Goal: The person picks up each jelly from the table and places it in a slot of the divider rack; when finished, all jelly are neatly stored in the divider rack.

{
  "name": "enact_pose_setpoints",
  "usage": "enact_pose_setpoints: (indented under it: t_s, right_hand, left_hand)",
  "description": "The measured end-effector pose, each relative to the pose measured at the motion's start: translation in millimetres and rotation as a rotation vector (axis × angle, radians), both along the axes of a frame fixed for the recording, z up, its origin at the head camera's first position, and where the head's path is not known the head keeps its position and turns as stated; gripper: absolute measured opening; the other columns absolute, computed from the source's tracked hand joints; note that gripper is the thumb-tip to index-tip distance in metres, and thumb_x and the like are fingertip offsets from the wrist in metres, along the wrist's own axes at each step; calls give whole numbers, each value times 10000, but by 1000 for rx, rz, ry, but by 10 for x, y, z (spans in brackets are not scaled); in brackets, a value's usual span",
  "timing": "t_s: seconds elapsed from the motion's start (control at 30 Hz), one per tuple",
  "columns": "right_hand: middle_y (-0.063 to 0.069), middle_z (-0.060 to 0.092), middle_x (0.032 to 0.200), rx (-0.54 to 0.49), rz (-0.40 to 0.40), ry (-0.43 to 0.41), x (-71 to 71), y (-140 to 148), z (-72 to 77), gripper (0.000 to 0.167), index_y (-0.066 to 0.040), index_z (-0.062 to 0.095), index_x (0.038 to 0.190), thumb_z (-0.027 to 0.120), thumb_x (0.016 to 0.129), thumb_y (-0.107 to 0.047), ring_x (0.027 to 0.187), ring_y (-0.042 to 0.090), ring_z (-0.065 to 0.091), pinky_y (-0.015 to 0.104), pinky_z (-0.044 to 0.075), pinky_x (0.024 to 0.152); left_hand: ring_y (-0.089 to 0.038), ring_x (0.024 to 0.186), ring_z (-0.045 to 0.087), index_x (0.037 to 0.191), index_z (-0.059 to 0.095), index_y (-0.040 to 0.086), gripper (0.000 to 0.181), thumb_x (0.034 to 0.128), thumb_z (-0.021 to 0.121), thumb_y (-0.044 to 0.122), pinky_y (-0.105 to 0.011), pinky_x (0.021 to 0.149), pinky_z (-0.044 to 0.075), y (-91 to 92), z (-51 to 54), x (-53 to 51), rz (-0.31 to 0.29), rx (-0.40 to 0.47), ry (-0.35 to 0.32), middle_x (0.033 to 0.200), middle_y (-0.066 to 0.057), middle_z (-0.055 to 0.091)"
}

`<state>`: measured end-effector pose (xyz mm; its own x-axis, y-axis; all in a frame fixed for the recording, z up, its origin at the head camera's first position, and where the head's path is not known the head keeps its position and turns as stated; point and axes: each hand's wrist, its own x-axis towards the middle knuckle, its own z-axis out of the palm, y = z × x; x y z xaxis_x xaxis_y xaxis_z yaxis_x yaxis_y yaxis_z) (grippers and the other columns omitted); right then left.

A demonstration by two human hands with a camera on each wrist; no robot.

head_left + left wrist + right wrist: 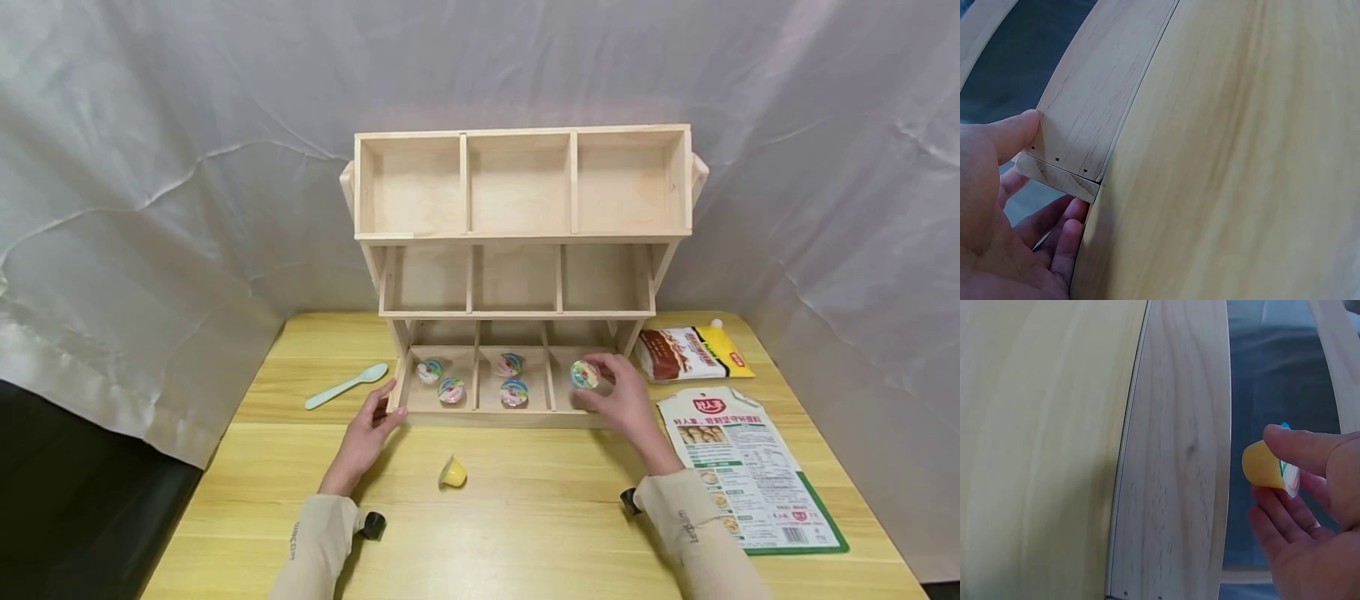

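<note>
A three-tier wooden storage rack (pixel 522 237) stands on the table, each tier split into three compartments. My left hand (pixel 369 429) grips the left front corner of its lowest tray; in the left wrist view the thumb (pixel 1013 132) lies on the tray's front board (pixel 1094 94), with fingers around the corner. Over the lowest right compartment my right hand (pixel 624 398) pinches a jelly cup (pixel 585 375), whose yellow body (pixel 1260 465) shows in the right wrist view. Two jelly cups (pixel 452 390) lie in the lowest left compartment, and two more (pixel 513 392) in the middle one. Another yellow jelly cup (pixel 453 473) lies on the table before the rack.
Left of the rack lies a pale green spoon (pixel 347 387). At the right are a brown-and-yellow food packet (pixel 693 353) and a large white-and-green printed bag (pixel 750 475). Grey curtains (pixel 225 125) hang behind and beside the table (pixel 525 533).
</note>
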<state>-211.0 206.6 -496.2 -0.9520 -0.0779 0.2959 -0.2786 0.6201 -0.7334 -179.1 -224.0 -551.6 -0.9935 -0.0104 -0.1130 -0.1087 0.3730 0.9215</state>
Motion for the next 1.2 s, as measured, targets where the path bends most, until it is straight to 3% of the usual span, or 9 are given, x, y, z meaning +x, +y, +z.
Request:
enact_pose_setpoints:
  t_s: [0.1, 0.3, 0.4, 0.53, 0.73, 0.8, 1.03, 1.2]
  right_hand:
    - [228, 633, 1236, 22, -17, 5, -27, 46, 2, 576, -6, 632, 1311, 871, 787, 6, 1127, 398, 630, 562, 522, 992]
    - [243, 636, 1241, 52, -46, 3, -75, 100, 5, 596, -2, 625, 1320, 883, 783, -35, 1115, 407, 604, 582, 486, 992]
    - [251, 646, 1226, 66, -71, 2, -106, 121, -6, 602, 8, 620, 1324, 882, 785, -55, 1117, 416, 591, 598, 467, 998]
    - [244, 679, 1162, 108, -116, 15, -163, 150, -47, 600, 9, 635, 1315, 891, 785, -108, 1069, 405, 568, 575, 465, 929]
    - [247, 702, 1202, 155, -146, 44, -253, 202, -158, 556, -24, 686, 1265, 911, 774, -157, 1083, 435, 540, 628, 393, 956]
    - [243, 707, 1214, 168, -146, 52, -282, 216, -189, 538, -36, 705, 1241, 921, 766, -165, 1097, 456, 540, 659, 369, 980]
    - [231, 733, 1165, 216, -165, 67, -365, 248, -259, 501, -49, 740, 1182, 925, 740, -195, 1075, 471, 541, 654, 358, 979]
    - [223, 737, 1170, 243, -173, 64, -390, 261, -296, 521, -59, 745, 1185, 934, 724, -213, 1103, 469, 523, 649, 331, 1002]
  left_hand:
    - [-365, 1296, 563, 1622, 347, 271, 645, 1048, 626, 362, -538, 1106, 448, 23, 69, 17, -1, 5, -16, 1474, -215, 529]
    - [-389, 1290, 567, 1629, 336, 185, 639, 1060, 614, 273, -544, 1098, 459, 88, 354, 119, -24, -2, -28, 1461, -254, 531]
    - [-377, 1287, 572, 1627, 340, 181, 637, 1060, 614, 277, -527, 1096, 464, 106, 433, 160, -32, -10, -26, 1458, -248, 537]
    - [-382, 1287, 570, 1626, 344, 188, 638, 1057, 620, 272, -533, 1098, 459, 105, 402, 145, -23, 2, -27, 1459, -248, 536]
    - [-352, 1295, 566, 1613, 357, 304, 651, 1034, 637, 405, -536, 1100, 452, 20, 63, 19, 0, 5, -12, 1469, -196, 540]
    - [-342, 1294, 566, 1610, 360, 314, 654, 1029, 637, 427, -530, 1098, 454, 7, 20, 7, 0, 1, -4, 1470, -188, 540]
    - [-393, 1303, 549, 1629, 336, 189, 637, 1061, 614, 259, -552, 1114, 442, 97, 349, 118, -15, 1, -29, 1476, -250, 519]
    - [-382, 1296, 560, 1626, 345, 182, 636, 1057, 620, 254, -539, 1106, 455, 117, 436, 166, -25, -2, -27, 1468, -246, 530]
